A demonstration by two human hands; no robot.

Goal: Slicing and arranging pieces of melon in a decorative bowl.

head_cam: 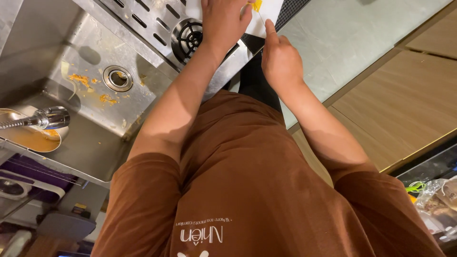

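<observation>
Cutting yellow food (256,4), both hands (223,21)

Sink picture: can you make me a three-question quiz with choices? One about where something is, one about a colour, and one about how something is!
1. Where do the orange food scraps lie?
A. in the sink
B. on the shirt
C. on the wooden boards

2. What colour is the person's shirt?
A. white
B. brown
C. green

3. How is the bowl under the faucet?
A. empty
B. upside down
C. holding orange liquid

Answers:
1 A, the scraps sit on the sink bottom near the drain.
2 B, the sleeves and front are brown.
3 C, orange liquid lies in the bowl.
</observation>
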